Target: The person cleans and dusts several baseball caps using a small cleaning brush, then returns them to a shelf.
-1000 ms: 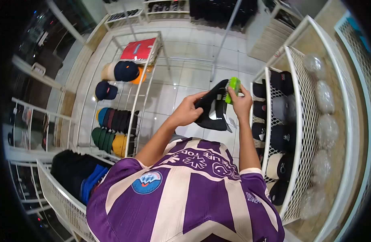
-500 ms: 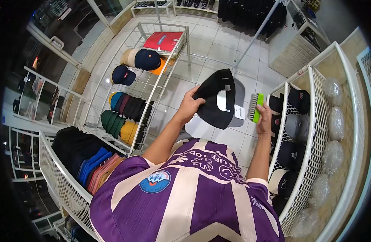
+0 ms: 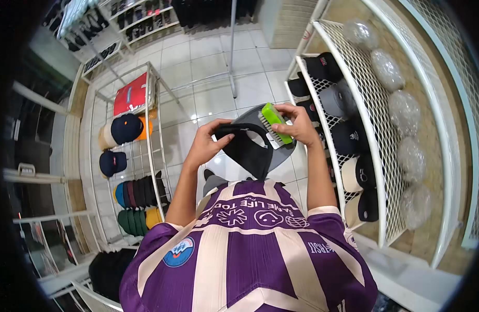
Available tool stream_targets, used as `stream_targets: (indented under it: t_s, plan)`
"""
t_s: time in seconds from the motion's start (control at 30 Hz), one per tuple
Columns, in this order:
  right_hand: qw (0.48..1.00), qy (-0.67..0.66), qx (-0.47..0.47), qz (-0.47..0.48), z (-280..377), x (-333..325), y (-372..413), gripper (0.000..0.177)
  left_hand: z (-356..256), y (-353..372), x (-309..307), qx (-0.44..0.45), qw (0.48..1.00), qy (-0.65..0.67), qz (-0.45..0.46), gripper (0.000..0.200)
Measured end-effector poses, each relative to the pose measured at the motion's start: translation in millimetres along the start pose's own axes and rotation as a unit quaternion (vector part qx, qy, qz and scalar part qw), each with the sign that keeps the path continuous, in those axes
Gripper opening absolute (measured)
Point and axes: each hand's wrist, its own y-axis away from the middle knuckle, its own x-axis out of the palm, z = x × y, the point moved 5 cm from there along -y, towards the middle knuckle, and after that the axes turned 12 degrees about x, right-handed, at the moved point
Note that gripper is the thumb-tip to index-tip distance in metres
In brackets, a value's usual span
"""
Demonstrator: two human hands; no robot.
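A baseball cap (image 3: 246, 151) with a black crown and grey brim is held out in front of my chest, its hollow inside partly facing me. My left hand (image 3: 207, 144) pinches the crown's left edge between thumb and fingers. A white tag shows on the cap near the brim. In my right hand (image 3: 301, 126) is a green scrub brush (image 3: 274, 120), gripped by its block. Its pale bristles point left and down and overlap the grey brim in this view.
On my right, a white mesh rack (image 3: 368, 136) holds several caps, with clear plastic-wrapped bundles (image 3: 404, 112) behind it. To the left, a wire display rack (image 3: 155, 136) carries more caps and a red folded item (image 3: 130, 94). A metal pole stand (image 3: 232, 62) rises from the tiled floor ahead.
My right hand has brought the brush leftward to the cap's brim. The cap has turned, and my view has swung to the right.
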Motion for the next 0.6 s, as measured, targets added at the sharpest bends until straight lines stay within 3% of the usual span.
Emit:
stream_targets:
  t_s: [0.07,0.17,0.23,0.3,0.33,0.37,0.43,0.57,0.6]
  plan:
    - [0.996,0.082,-0.015,0.016,20,3,5,0.059,-15,-16,3,0.016,0.989,-0.111,0.097,0.029]
    - [0.990,0.132,-0.036,0.012,47,18,10,0.059,-18,-38,11,0.047,0.965,-0.162,0.202,0.027]
    - [0.993,0.117,-0.004,0.016,47,30,10,0.060,-14,-44,13,0.033,0.970,-0.119,0.209,0.021]
    - [0.980,0.145,-0.092,-0.098,54,33,13,0.063,1,-49,3,0.007,0.984,-0.057,0.167,0.017]
    - [0.976,0.113,-0.117,-0.148,61,32,19,0.064,2,-50,-4,0.038,0.995,0.001,0.095,0.013]
    - [0.973,0.059,-0.148,-0.167,66,32,24,0.065,5,-49,-12,0.043,0.994,0.004,0.098,0.013]
    - [0.963,-0.089,-0.154,-0.201,69,34,37,0.063,2,-46,-45,0.114,0.992,0.042,-0.040,0.013]
    - [0.935,-0.164,-0.172,-0.264,92,56,38,0.061,2,-52,-76,0.182,0.980,0.024,-0.083,0.020]
    - [0.931,-0.153,-0.177,-0.281,97,64,31,0.063,-5,-52,-85,0.259,0.959,-0.064,-0.096,0.022]
